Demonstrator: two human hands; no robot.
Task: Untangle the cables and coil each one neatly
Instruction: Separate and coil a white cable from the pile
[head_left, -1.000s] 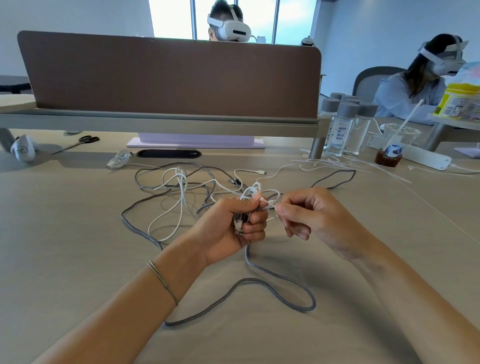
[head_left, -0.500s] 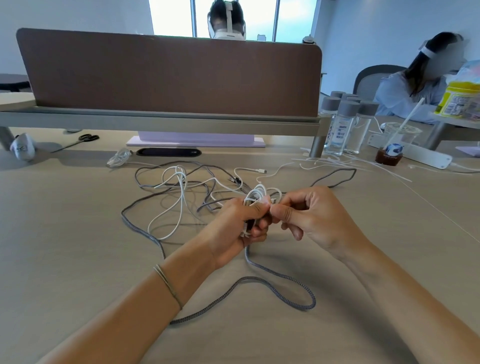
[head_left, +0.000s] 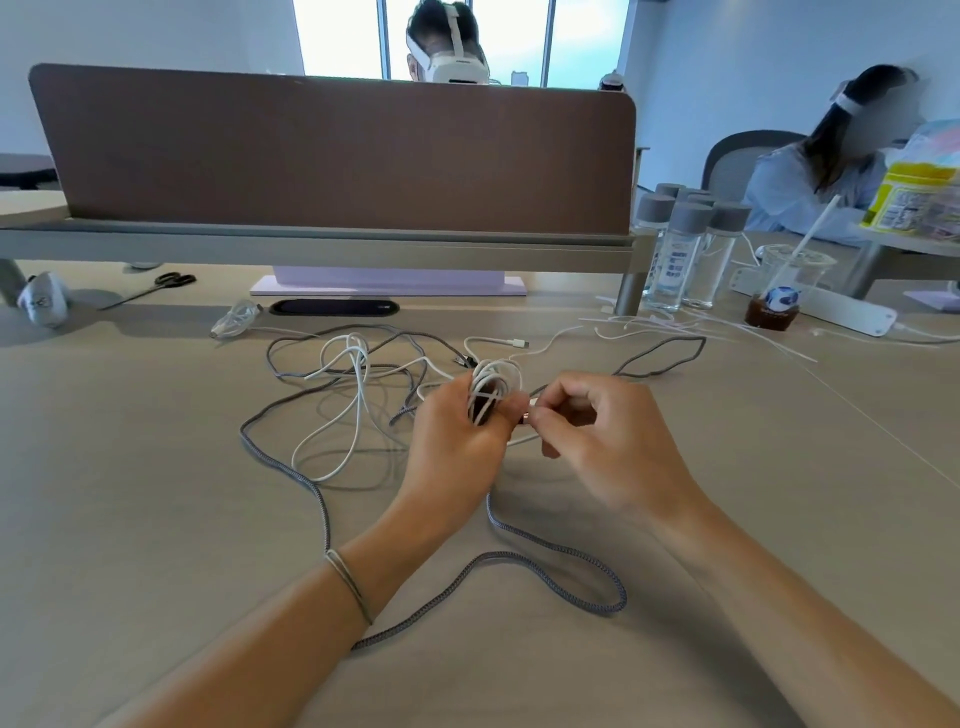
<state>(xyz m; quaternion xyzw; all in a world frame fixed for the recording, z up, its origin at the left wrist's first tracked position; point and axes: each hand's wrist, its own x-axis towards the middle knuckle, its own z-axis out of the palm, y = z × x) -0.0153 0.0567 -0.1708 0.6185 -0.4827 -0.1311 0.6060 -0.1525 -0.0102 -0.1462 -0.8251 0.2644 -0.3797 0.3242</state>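
The left hand (head_left: 457, 441) grips a small coil of thin white cable (head_left: 493, 384), fingers curled around it. The right hand (head_left: 597, 441) pinches its end beside the coil.

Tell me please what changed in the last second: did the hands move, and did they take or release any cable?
The right hand moved left until its fingertips met the left hand, and it now pinches a small connector end there. The left hand kept its grip on the white cable bundle, turning slightly. Nothing was let go. The grey braided cable and the loose white cable on the table stayed put.
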